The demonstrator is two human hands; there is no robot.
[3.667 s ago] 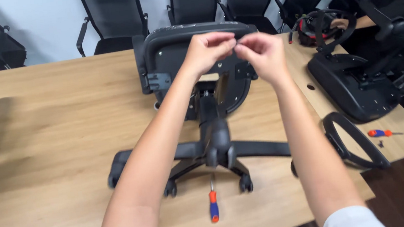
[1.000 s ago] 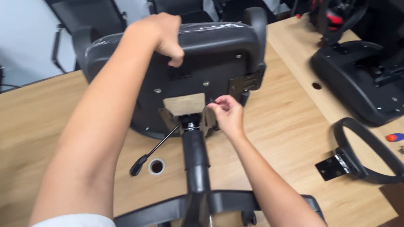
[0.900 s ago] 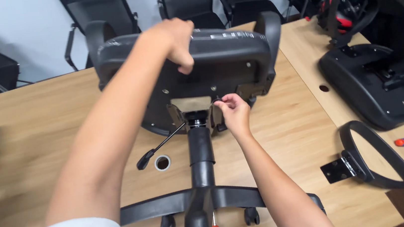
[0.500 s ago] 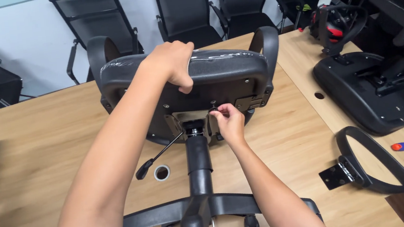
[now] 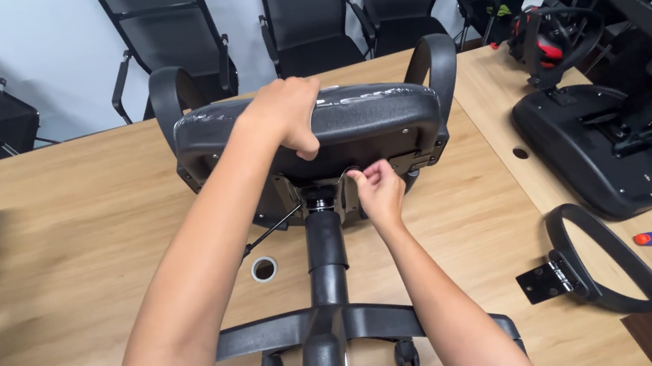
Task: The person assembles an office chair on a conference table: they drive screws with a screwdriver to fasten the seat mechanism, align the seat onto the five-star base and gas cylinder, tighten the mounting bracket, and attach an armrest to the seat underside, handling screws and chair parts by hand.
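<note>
Head view: chair seat [image 5: 372,122] lies on its side on the table [image 5: 48,228], already on the gas column [image 5: 325,248] and wheel base [image 5: 373,323]. Left hand [image 5: 283,119] fingers clamped over seat edge. Right hand [image 5: 375,190] fingers pinched together under the seat plate; can't see on what. 1 armrest [image 5: 601,267] loose, likely still to fit.
</note>
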